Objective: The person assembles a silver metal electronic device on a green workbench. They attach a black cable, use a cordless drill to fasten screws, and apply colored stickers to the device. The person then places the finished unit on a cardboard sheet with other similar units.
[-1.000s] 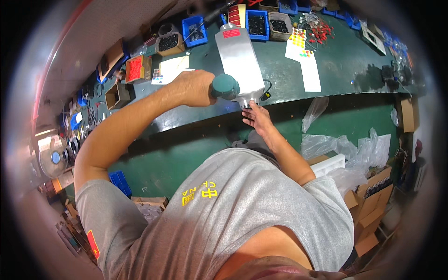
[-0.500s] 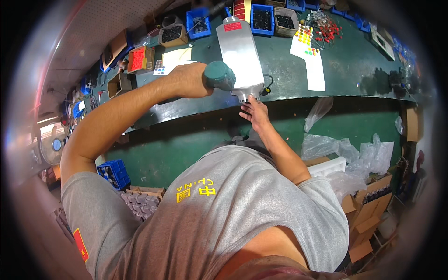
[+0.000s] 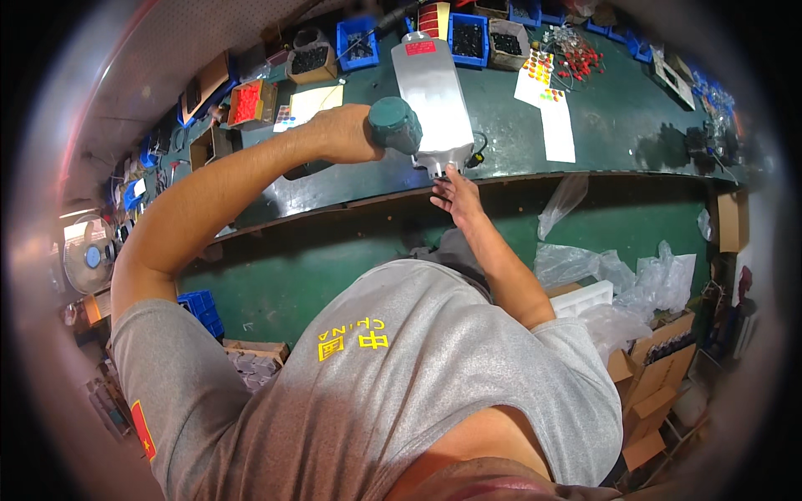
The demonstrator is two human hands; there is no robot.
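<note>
My left hand (image 3: 349, 134) is closed round a dark green power drill (image 3: 393, 123). The drill's rounded back end faces up, and its tip is hidden below. Beside it on the bench lies a long silver metal housing (image 3: 436, 100) with a red label near its far end. At the housing's near end, by the bench edge, my right hand (image 3: 459, 199) has its fingers spread. One digit touches the rim there, while the other fingers stand apart from it. A short black cable (image 3: 479, 150) curls out at the housing's right side.
Blue bins (image 3: 468, 40) and cardboard boxes (image 3: 311, 63) of small dark parts line the back of the green bench (image 3: 510, 125). A box of red parts (image 3: 247, 103) stands left. Sticker sheets (image 3: 558, 129) and red-tipped wires (image 3: 581, 58) lie right. Plastic bags (image 3: 660, 275) and cartons (image 3: 660, 392) sit below.
The view has shifted slightly. The drill in my left hand has moved a little up and away from the housing's near end. My right hand keeps its place at that end.
</note>
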